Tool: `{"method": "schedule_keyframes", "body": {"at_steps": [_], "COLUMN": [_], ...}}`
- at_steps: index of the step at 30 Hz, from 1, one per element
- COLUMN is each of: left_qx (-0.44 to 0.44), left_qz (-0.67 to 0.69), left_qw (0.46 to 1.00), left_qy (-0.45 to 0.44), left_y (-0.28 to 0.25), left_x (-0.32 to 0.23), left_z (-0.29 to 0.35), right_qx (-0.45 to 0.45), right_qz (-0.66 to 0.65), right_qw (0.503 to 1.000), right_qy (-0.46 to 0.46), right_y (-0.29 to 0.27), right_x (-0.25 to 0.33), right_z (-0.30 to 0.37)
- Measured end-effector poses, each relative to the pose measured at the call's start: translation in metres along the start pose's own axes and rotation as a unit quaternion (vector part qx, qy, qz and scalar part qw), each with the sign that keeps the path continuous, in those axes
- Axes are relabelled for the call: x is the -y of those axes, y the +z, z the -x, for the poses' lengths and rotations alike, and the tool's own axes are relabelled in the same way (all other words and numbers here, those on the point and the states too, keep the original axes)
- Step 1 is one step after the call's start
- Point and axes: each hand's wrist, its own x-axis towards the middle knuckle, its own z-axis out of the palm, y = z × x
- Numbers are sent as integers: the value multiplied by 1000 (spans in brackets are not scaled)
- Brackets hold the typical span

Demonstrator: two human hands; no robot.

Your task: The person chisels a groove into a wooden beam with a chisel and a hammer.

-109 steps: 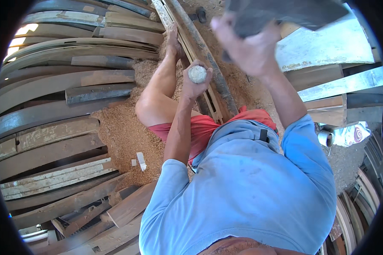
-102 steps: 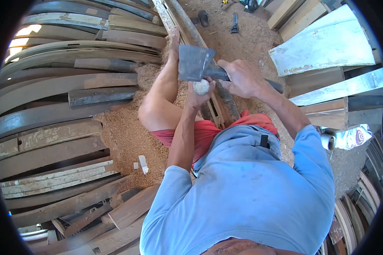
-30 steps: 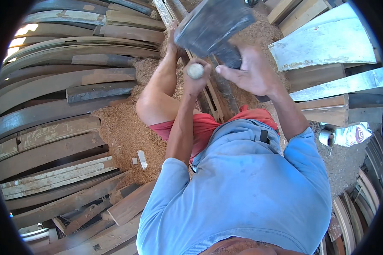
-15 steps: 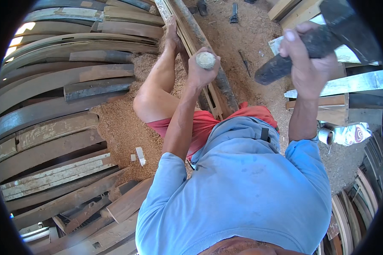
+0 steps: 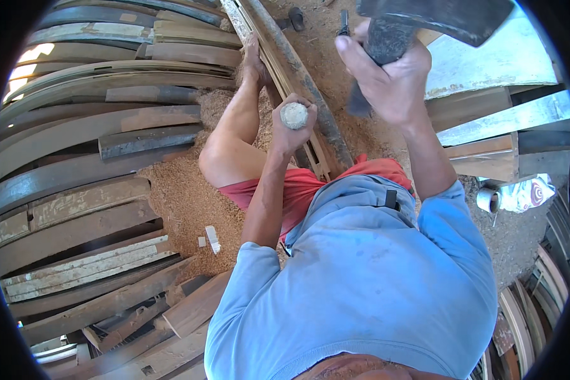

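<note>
My left hand (image 5: pixel 289 130) is wrapped round an upright chisel, whose round, pale, battered handle end (image 5: pixel 294 116) points up at me. Its blade is hidden below the fist. Beneath it runs a long wooden piece (image 5: pixel 273 56) with slots cut along it, slanting from between my legs to the far edge. A dark mallet (image 5: pixel 440 18) is raised at the upper right, gripped by its thick handle in my right hand (image 5: pixel 396 82). The mallet head is held apart from the chisel and partly cut off by the top edge. My bare foot (image 5: pixel 252 60) rests against the wood.
Stacked curved boards (image 5: pixel 95 123) fill the left side. Sawdust (image 5: pixel 183 202) covers the ground by my knee. A grey beam (image 5: pixel 297 63) lies alongside the slotted wood. On the right are pale planks (image 5: pixel 506 120), a tape roll (image 5: pixel 488 200) and a plastic bag (image 5: pixel 532 193).
My right hand has swung the mallet leftward and up, nearer the left hand. The left hand with the chisel has shifted slightly left and toward me.
</note>
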Motion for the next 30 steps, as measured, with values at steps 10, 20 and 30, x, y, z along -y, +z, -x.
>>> {"method": "schedule_keyframes", "body": {"at_steps": [10, 20, 30], "left_qx": [-48, -8, 25], "left_qz": [6, 31, 17], "left_qw": [998, 998, 997], "left_qy": [31, 56, 75], "left_y": [-4, -12, 14], "left_x": [18, 22, 29], "left_z": [13, 14, 11], "right_qx": [238, 55, 281], "right_qz": [166, 55, 104], "right_qw": [957, 979, 953], "right_qy": [15, -187, 48], "right_y": [5, 31, 21], "right_x": [-29, -11, -46], "right_z": [19, 3, 37]}}
